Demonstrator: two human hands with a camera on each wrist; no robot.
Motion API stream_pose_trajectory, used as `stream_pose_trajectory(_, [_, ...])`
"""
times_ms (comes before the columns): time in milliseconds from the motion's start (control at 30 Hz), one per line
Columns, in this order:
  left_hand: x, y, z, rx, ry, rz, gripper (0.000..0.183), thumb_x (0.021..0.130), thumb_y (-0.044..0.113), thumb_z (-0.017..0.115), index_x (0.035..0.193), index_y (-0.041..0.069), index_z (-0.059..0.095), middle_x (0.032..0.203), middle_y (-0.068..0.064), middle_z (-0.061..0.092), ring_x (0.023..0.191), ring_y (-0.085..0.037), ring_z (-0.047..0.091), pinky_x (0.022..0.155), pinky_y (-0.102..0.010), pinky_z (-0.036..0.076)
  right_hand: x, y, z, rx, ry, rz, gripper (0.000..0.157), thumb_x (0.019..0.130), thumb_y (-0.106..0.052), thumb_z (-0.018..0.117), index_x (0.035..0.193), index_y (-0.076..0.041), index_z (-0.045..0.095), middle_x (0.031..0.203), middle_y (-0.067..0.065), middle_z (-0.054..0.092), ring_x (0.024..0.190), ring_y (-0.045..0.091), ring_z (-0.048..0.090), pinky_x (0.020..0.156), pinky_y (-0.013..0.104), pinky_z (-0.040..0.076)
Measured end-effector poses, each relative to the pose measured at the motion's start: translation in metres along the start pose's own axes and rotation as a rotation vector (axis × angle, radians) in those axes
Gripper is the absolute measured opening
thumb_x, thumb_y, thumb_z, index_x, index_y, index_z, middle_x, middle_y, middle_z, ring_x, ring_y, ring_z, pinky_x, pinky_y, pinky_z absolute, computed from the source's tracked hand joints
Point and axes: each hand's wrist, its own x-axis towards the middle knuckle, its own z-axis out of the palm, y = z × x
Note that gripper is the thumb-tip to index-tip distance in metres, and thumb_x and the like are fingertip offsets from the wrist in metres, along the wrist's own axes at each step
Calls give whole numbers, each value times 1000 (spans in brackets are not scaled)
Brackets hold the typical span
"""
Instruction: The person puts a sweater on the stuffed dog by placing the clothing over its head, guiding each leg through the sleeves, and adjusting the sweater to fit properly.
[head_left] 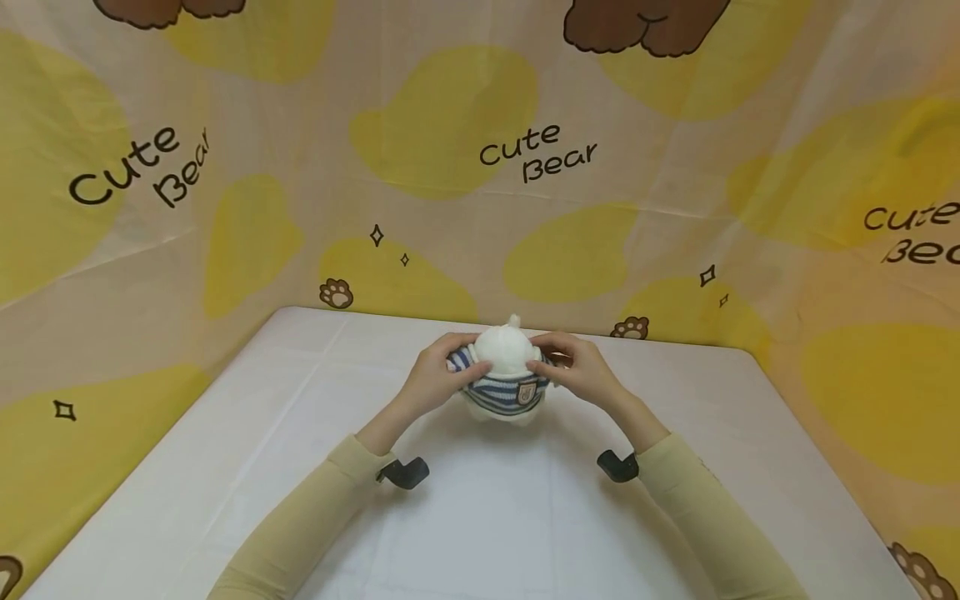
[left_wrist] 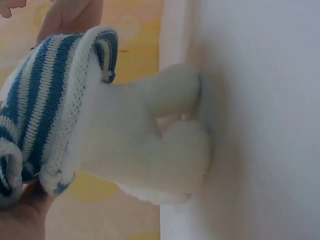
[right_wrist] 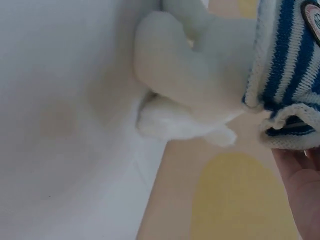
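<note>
A white plush toy (head_left: pixel 504 348) stands near the far side of the table, with a small tuft on top. Around its upper part sits a blue-and-white striped knitted sweater (head_left: pixel 497 395) with a small patch on it. My left hand (head_left: pixel 437 372) pinches the sweater's left side, thumb on the near face. On the opposite side, my right hand (head_left: pixel 583 368) pinches the knit in the same way. The toy's bare white lower body (left_wrist: pixel 135 130) and stubby legs (right_wrist: pixel 162 50) show below the hem, feet on the table. The fingers behind the sweater are mostly hidden.
A white-covered table (head_left: pixel 480 533) lies under the toy. Yellow-patterned "Cute Bear" cloth (head_left: pixel 442 117) hangs behind it and along both sides. Black wrist mounts (head_left: pixel 406 473) stick out inward from the sleeves (head_left: pixel 315 508).
</note>
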Motion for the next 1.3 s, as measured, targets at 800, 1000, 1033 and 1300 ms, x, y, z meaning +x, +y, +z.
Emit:
stream_pose_trajectory(800, [-4, -2, -3, -329, -12, -272, 47, 75, 27, 80, 119, 17, 67, 124, -5, 63, 106, -17, 57, 83, -29, 52, -12, -27, 3, -27, -29, 40, 36, 91, -10, 62, 124, 2, 57, 116, 22, 64, 109, 34, 61, 83, 35, 54])
stream_pose_trajectory(1000, [-1, -3, -1, -489, -28, -368, 44, 78, 15, 77, 120, 9, 65, 124, -9, 62, 107, -18, 57, 89, -30, 50, -14, -35, 2, -14, -30, 62, 36, 92, -12, 61, 126, 1, 57, 120, 22, 62, 112, 35, 60, 79, 31, 54])
stream_pose_trajectory(1033, [-1, -2, -1, -477, -34, -365, 44, 78, 16, 77, 121, 11, 65, 125, -8, 61, 107, -19, 56, 90, -31, 50, -15, -36, 1, -11, -30, 65, 36, 92, -12, 60, 126, 0, 56, 121, 22, 62, 112, 35, 60, 78, 28, 54])
stream_pose_trajectory(1300, [7, 15, -10, -188, -117, -108, 62, 77, 25, 78, 133, 19, 52, 136, -4, 52, 122, -31, 50, 99, -47, 44, -15, -34, -1, 9, -17, 58, 35, 93, -12, 60, 126, -1, 56, 119, 22, 62, 108, 33, 60, 69, 21, 51])
